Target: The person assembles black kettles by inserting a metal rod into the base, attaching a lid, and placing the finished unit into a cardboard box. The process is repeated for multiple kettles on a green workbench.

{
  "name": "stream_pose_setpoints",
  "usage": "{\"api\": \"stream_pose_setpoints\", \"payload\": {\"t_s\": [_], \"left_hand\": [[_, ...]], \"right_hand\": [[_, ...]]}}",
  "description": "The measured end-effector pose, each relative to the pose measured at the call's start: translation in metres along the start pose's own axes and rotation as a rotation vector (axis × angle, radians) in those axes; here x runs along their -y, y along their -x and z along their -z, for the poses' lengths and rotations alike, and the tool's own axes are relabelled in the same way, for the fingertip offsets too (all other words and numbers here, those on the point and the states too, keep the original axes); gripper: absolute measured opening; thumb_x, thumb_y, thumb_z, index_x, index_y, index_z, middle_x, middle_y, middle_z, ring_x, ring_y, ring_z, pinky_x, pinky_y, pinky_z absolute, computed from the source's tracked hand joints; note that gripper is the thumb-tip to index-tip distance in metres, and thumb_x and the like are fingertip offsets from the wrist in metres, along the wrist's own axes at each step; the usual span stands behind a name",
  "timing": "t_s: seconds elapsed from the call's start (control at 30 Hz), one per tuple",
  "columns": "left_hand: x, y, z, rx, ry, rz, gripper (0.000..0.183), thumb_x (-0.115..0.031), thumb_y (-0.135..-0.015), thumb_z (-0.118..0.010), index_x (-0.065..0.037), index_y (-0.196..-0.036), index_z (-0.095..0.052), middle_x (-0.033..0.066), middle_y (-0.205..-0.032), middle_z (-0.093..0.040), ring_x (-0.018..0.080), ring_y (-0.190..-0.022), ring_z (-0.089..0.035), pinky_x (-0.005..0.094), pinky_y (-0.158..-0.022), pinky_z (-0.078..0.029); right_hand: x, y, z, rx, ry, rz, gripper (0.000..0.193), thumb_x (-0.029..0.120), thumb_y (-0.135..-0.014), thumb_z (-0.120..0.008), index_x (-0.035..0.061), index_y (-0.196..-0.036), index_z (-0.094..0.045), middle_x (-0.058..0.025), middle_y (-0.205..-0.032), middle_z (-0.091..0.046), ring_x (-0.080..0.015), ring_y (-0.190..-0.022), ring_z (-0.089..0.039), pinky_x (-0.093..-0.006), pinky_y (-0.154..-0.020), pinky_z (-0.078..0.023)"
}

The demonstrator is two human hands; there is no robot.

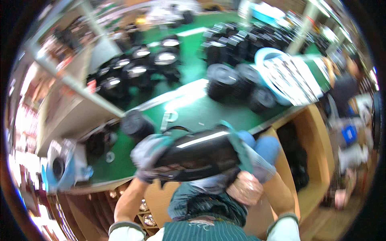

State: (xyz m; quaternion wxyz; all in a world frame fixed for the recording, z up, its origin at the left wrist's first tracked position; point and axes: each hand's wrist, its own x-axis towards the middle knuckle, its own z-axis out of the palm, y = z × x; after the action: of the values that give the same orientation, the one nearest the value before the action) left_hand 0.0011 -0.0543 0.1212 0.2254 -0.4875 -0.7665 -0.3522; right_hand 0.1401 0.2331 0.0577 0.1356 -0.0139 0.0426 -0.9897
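Observation:
A glossy black cylindrical housing (197, 156) lies sideways in front of me, held between both hands above my lap. My left hand (148, 154), in a grey and teal glove, grips its left end. At the right end, the gloved fingers of my right hand (253, 158) are wrapped round the rim. A thin black loop, perhaps a handle or cord, shows along its far side. Just beyond my left hand stands a dark ribbed cylinder (137, 123) on the green table (201, 114). Under my right wrist is a pinkish shiny lump (246, 188) I cannot identify.
Shiny-topped black cylinders (138, 70) stand in a group at the back left; many more (233, 46) fill the back right. A light blue basin (263, 54) holds silvery strips. A cardboard box (319, 136) with black items stands right. Another person (345, 82) is at far right.

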Motion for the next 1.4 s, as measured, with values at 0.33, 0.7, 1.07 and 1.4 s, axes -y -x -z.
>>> {"api": "stream_pose_setpoints", "payload": {"t_s": [0.33, 0.7, 1.07, 1.4], "left_hand": [[0.018, 0.05, 0.04, -0.056, 0.204, 0.582, 0.041, -0.019, -0.079, -0.077, -0.007, -0.118, -0.074, 0.0161, -0.112, -0.076, 0.0326, -0.102, -0.075, 0.0386, -0.091, -0.059], [-0.003, 0.019, 0.04, 0.042, -0.246, -0.175, 0.036, -0.022, -0.086, -0.067, -0.016, -0.121, -0.072, 0.0086, -0.122, -0.071, 0.0258, -0.107, -0.073, 0.0428, -0.099, -0.061], [-0.019, 0.011, -0.029, 0.192, 0.524, 0.508, 0.039, -0.021, -0.076, -0.082, -0.001, -0.109, -0.077, 0.0139, -0.099, -0.077, 0.0256, -0.095, -0.075, 0.037, -0.091, -0.058], [-0.009, -0.007, -0.075, 0.122, 0.454, 0.356, 0.028, -0.012, -0.082, -0.073, 0.002, -0.106, -0.075, 0.0162, -0.097, -0.077, 0.024, -0.088, -0.076, 0.0318, -0.084, -0.057]], "right_hand": [[-0.036, -0.04, -0.025, -0.209, 1.112, 0.381, 0.062, 0.038, -0.113, -0.043, 0.0031, -0.163, -0.032, -0.0163, -0.158, -0.045, -0.0292, -0.141, -0.049, -0.0449, -0.119, -0.04], [0.011, -0.021, 0.013, -0.442, 0.764, -0.158, 0.074, 0.061, -0.106, -0.047, 0.0114, -0.161, -0.039, -0.0123, -0.157, -0.05, -0.0277, -0.137, -0.054, -0.0465, -0.115, -0.045], [0.006, 0.058, -0.021, -0.494, 1.071, 0.418, 0.085, 0.066, -0.101, -0.053, 0.0077, -0.16, -0.036, -0.013, -0.16, -0.041, -0.0275, -0.142, -0.046, -0.0447, -0.117, -0.039], [0.019, 0.085, -0.033, -0.174, 1.683, 0.589, 0.092, 0.055, -0.102, -0.061, 0.0036, -0.166, -0.02, -0.0134, -0.17, -0.021, -0.0279, -0.153, -0.03, -0.0413, -0.124, -0.027]]}}
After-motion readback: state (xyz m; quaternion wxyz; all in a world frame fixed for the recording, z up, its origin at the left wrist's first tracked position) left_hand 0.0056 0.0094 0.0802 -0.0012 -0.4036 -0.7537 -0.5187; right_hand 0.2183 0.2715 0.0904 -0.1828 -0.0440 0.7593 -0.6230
